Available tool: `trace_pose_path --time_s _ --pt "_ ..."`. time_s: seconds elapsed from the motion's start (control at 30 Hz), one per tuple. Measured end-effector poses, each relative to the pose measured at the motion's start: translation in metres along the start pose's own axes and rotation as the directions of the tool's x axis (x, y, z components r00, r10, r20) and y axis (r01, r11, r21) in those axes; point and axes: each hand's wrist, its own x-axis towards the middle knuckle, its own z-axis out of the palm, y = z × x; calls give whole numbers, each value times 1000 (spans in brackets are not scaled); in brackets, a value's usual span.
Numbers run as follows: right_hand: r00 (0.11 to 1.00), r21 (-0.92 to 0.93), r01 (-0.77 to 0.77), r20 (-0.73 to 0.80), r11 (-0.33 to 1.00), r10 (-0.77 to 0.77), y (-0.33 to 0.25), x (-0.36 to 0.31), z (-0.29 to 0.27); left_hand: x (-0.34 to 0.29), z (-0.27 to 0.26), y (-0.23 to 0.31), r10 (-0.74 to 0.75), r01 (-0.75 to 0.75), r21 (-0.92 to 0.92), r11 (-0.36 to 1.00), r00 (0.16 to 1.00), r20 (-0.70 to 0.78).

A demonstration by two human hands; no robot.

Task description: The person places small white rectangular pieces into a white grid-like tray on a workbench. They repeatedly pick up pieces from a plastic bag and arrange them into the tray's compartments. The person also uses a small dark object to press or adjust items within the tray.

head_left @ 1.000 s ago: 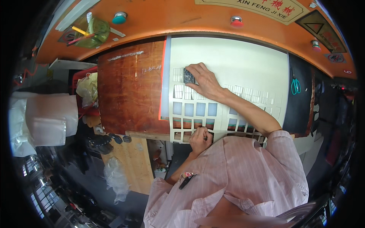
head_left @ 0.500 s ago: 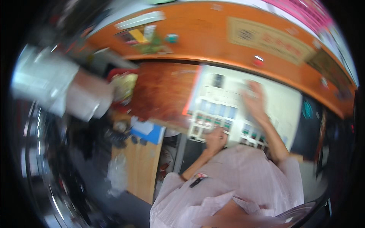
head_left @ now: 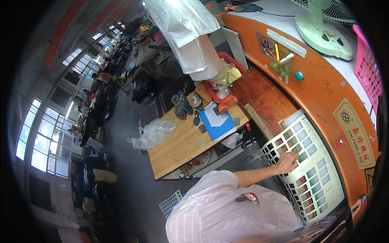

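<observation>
At the front of the orange machine, my left hand (head_left: pixel 287 163) rests with curled fingers on the bars of a cream-white plastic grid panel (head_left: pixel 323 141). Two grid sections lie side by side, and blue, green and reddish pieces show through their openings. My right hand (head_left: pixel 356 207) appears only in part at the lower right. Its fingers reach out beside a green button (head_left: pixel 363 198) on the orange machine panel (head_left: pixel 302 48); contact with the button cannot be made out.
A reddish-brown board (head_left: pixel 263 95) adjoins the grid. Left of it, a wooden table (head_left: pixel 170 148) carries a blue folder (head_left: pixel 221 129), tape rolls and a clear plastic bag (head_left: pixel 156 133). Plastic sheets (head_left: pixel 194 48) hang above a red basket (head_left: pixel 233 60). A fan (head_left: pixel 324 34) stands on top.
My view has swung left, bringing the workshop and wooden table into sight. My right hand has left the grid panel for the machine's right side; my left hand stays at the grid.
</observation>
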Motion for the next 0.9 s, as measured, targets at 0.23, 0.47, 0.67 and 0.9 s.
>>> trace_pose_path --time_s 0.23,0.47,0.67,0.9 --pt "898 130 -106 438 986 39 -71 -132 31 4 -3 2 17 -18 44 999 1000 20" --pt "812 205 17 569 979 -133 -160 -200 109 3 8 -12 99 -99 88 991 995 0" --pt "815 161 104 552 982 -177 -199 -212 131 4 7 -12 17 -28 149 988 997 70" --pt "803 115 -8 592 993 -62 -200 -169 143 4 -5 -1 -12 0 117 993 994 107"
